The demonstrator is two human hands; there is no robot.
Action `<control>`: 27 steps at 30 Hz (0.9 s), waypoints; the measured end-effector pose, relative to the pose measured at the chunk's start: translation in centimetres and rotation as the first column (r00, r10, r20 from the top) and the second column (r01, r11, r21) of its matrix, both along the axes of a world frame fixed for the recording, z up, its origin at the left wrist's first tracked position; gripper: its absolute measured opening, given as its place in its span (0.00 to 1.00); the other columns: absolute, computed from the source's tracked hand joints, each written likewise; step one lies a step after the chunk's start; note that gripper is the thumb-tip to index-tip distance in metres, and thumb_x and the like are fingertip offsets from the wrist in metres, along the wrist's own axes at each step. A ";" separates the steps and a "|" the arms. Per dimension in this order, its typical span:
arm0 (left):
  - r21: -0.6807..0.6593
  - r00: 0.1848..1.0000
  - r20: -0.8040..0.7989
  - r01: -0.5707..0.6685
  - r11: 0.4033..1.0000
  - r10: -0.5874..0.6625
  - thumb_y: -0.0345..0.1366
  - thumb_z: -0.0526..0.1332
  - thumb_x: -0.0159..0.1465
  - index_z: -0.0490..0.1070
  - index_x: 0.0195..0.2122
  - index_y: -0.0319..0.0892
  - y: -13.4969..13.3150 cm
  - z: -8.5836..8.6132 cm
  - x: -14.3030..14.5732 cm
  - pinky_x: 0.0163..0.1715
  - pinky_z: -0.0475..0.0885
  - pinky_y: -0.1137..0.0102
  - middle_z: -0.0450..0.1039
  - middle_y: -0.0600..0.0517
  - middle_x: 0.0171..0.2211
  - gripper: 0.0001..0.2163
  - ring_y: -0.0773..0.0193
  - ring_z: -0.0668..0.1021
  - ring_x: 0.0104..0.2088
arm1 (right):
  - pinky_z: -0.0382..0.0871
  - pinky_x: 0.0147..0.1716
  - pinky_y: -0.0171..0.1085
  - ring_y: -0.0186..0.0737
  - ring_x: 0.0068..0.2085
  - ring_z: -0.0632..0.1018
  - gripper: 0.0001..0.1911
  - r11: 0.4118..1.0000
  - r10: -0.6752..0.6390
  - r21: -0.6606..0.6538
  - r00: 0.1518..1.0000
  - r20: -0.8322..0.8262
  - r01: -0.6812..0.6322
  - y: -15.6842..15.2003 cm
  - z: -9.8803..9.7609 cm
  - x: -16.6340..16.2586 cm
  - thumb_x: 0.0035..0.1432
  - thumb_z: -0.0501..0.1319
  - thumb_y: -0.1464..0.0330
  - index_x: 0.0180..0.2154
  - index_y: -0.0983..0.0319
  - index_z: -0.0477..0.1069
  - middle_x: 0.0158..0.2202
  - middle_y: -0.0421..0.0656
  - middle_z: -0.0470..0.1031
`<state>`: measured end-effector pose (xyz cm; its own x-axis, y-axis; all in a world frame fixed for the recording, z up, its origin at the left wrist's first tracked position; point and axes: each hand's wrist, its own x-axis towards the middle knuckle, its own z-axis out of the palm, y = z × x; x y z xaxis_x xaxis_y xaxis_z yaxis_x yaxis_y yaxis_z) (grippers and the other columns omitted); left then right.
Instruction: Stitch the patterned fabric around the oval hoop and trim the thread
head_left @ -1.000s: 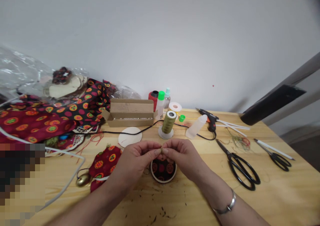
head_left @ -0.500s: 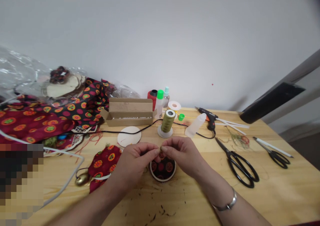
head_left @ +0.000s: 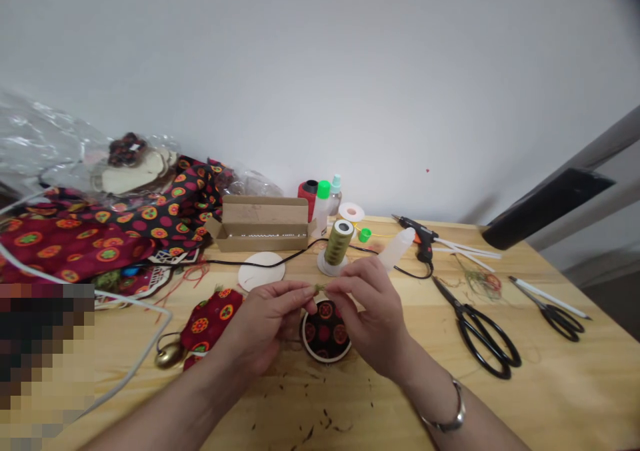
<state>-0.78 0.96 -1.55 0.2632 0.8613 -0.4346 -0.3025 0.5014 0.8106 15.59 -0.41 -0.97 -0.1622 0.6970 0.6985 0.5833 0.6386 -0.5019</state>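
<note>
Right hand turns and lifts its knuckles; left keeps its pinch on the green thread

The left hand grips a small tuft of green thread between thumb and forefinger, as it does half a second earlier. The right hand is what differs: then its thumb and forefinger meet the left fingertips closely; now its knuckles stand higher, its fingers are bent, and a small gap separates the two sets of fingertips. Fine strands run towards the right fingertips, but I cannot tell whether they close on them.

The thread is held above the far edge of a round, pale-rimmed disc of dark printed fabric lying on the wooden table. More of the disc's far part now shows, while the right hand covers part of its right edge. The raised knuckles also hide the base of the translucent squeeze bottle, visible before. The olive thread cone stands just beyond the hands, its place unchanged.
</note>
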 end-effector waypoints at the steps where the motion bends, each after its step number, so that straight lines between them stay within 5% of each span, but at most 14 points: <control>1: -0.005 1.000 0.021 0.001 1.000 -0.001 0.35 0.70 0.47 0.74 0.23 0.36 0.0 0.0 0.0 0.13 0.50 0.81 0.69 0.56 0.18 0.08 0.79 0.60 0.14 | 0.65 0.36 0.39 0.38 0.35 0.69 0.07 1.000 0.008 0.011 0.998 0.054 -0.009 -0.1 0.0 0.0 0.55 0.58 0.76 0.30 0.61 0.72 0.29 0.42 0.70; 5: -0.029 0.996 0.086 0.016 0.999 -0.014 0.35 0.70 0.48 0.73 0.24 0.36 -0.1 0.1 0.1 0.12 0.47 0.81 0.65 0.59 0.17 0.08 0.81 0.56 0.13 | 0.64 0.37 0.40 0.38 0.35 0.68 0.07 0.999 0.006 0.050 0.981 0.192 -0.016 -0.1 -0.2 -0.1 0.56 0.58 0.75 0.30 0.60 0.73 0.29 0.42 0.72; 13: -0.048 0.996 0.089 0.012 0.999 -0.008 0.36 0.70 0.47 0.73 0.23 0.36 0.0 0.2 0.2 0.12 0.46 0.81 0.64 0.59 0.17 0.10 0.81 0.55 0.13 | 0.64 0.36 0.40 0.38 0.35 0.68 0.07 0.998 -0.030 0.055 0.981 0.192 0.019 0.1 -0.4 -0.2 0.57 0.57 0.75 0.30 0.61 0.72 0.28 0.42 0.72; 18: -0.074 0.994 0.100 -0.033 0.997 0.040 0.35 0.71 0.45 0.74 0.24 0.37 -0.2 0.4 0.4 0.12 0.48 0.81 0.57 0.63 0.11 0.10 0.80 0.57 0.12 | 0.62 0.38 0.40 0.39 0.37 0.69 0.06 0.986 -0.048 0.168 0.958 0.282 0.000 -0.1 -0.7 0.0 0.56 0.59 0.77 0.34 0.61 0.71 0.31 0.42 0.74; 27: -0.078 0.991 0.132 -0.012 0.997 0.023 0.34 0.70 0.48 0.75 0.26 0.37 -0.4 0.2 0.7 0.11 0.55 0.83 0.64 0.61 0.11 0.07 0.79 0.63 0.11 | 0.59 0.40 0.43 0.40 0.37 0.69 0.07 0.951 -0.095 0.300 0.861 0.499 -0.070 -0.7 -0.4 0.3 0.58 0.56 0.75 0.38 0.64 0.71 0.31 0.43 0.75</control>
<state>-0.09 0.55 -1.30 0.3081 0.8316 -0.4621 -0.4140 0.5545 0.7219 15.94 -1.07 -1.41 -0.5399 0.4735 0.6960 0.7106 0.6996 0.0753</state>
